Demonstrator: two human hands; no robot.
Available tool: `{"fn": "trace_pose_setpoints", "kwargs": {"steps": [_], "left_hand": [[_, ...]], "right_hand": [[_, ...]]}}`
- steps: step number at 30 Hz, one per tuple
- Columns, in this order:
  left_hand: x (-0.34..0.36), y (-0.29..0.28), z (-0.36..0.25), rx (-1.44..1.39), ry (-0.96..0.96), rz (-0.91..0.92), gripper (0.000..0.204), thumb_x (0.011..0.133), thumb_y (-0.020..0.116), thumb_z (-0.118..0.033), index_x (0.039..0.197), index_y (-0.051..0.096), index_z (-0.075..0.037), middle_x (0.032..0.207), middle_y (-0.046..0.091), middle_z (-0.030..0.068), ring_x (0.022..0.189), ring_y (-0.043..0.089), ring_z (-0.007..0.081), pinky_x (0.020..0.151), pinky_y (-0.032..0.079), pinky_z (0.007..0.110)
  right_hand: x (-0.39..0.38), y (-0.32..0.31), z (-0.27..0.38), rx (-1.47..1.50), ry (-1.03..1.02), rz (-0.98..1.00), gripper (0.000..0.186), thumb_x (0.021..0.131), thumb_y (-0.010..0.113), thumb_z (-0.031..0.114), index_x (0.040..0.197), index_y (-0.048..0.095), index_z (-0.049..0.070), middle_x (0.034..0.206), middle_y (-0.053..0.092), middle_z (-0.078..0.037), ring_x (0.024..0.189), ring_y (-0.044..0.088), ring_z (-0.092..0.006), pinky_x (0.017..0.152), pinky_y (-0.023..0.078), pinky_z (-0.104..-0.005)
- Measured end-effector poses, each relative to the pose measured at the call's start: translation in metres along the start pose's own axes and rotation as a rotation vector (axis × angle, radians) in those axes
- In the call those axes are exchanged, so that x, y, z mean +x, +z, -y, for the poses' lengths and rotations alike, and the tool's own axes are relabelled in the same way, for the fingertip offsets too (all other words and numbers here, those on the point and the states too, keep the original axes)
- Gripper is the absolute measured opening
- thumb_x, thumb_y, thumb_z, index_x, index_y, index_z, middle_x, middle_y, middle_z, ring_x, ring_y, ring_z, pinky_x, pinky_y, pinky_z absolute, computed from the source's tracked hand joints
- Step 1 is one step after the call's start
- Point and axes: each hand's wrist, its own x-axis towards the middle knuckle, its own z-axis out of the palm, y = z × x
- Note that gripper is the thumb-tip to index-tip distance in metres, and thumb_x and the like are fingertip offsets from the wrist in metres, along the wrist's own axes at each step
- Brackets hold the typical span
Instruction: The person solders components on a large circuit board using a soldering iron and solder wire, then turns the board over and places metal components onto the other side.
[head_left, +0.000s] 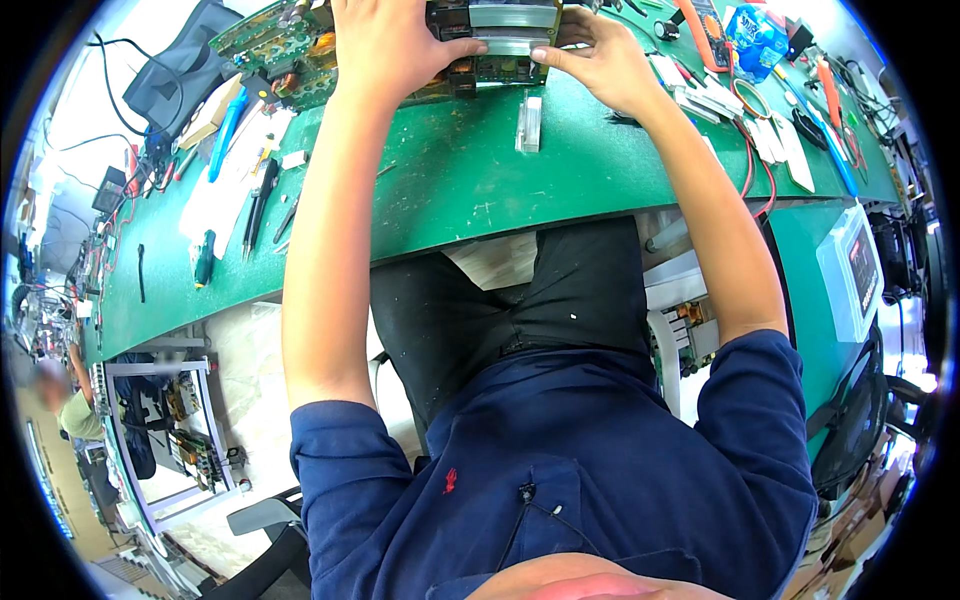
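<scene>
At the top edge of the head view, a circuit board assembly (512, 68) with silvery metal blocks stands on the green bench. My left hand (392, 45) grips its left side, the thumb pressed on the front; its other fingers are partly cut off by the frame edge. On the right side, my right hand (605, 62) holds the assembly with thumb and bent fingers. More green circuit board (290, 55) with copper-coloured parts extends left, behind my left hand. Just below the assembly lies a small silvery block (529, 123), touched by neither hand.
Left on the green bench (450, 200) lie black tweezers (260, 208), a green-handled screwdriver (204, 260) and a blue tool (229, 133). At right are an orange-edged meter (705, 35), a blue packet (757, 42), red cables and a clear plastic case (850, 272). Another person (78, 405) is far left.
</scene>
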Motion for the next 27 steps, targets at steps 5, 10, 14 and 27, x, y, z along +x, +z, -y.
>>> {"fn": "trace_pose_setpoints", "kwargs": {"steps": [5, 10, 14, 27], "left_hand": [[-0.007, -0.001, -0.006, 0.003, 0.007, -0.041, 0.106, 0.047, 0.095, -0.024, 0.14, 0.048, -0.008, 0.125, 0.049, 0.0161, 0.124, 0.041, 0.0392, 0.11, 0.031, 0.053], [-0.025, -0.007, -0.018, 0.018, -0.025, -0.096, 0.108, 0.045, 0.095, -0.018, 0.141, 0.047, -0.009, 0.128, 0.045, 0.0174, 0.124, 0.04, 0.0414, 0.109, 0.029, 0.055], [-0.031, -0.004, -0.025, 0.02, -0.046, -0.123, 0.107, 0.045, 0.095, -0.016, 0.141, 0.047, -0.009, 0.128, 0.043, 0.018, 0.124, 0.038, 0.0424, 0.11, 0.028, 0.057], [-0.053, -0.006, -0.04, 0.057, -0.129, -0.217, 0.097, 0.046, 0.093, -0.011, 0.134, 0.051, -0.009, 0.127, 0.046, 0.0181, 0.124, 0.04, 0.0417, 0.108, 0.028, 0.056]], "right_hand": [[-0.002, 0.008, -0.02, -0.062, -0.31, -0.171, 0.057, 0.082, 0.081, 0.047, 0.108, 0.073, -0.003, 0.096, 0.075, -0.012, 0.088, 0.068, -0.0185, 0.079, 0.054, -0.0332], [-0.017, 0.002, -0.006, -0.426, -0.034, -0.07, 0.062, 0.077, 0.082, 0.055, 0.107, 0.073, 0.001, 0.101, 0.075, -0.013, 0.09, 0.069, -0.023, 0.083, 0.054, -0.0364], [-0.018, 0.001, -0.023, -0.49, -0.114, -0.151, 0.063, 0.074, 0.083, 0.059, 0.106, 0.074, 0.005, 0.101, 0.076, -0.012, 0.089, 0.069, -0.0238, 0.084, 0.054, -0.0372], [-0.026, 0.005, -0.066, -0.653, -0.603, -0.26, 0.061, 0.077, 0.085, 0.049, 0.119, 0.07, 0.007, 0.113, 0.071, -0.014, 0.09, 0.069, -0.0283, 0.078, 0.054, -0.0375]]}}
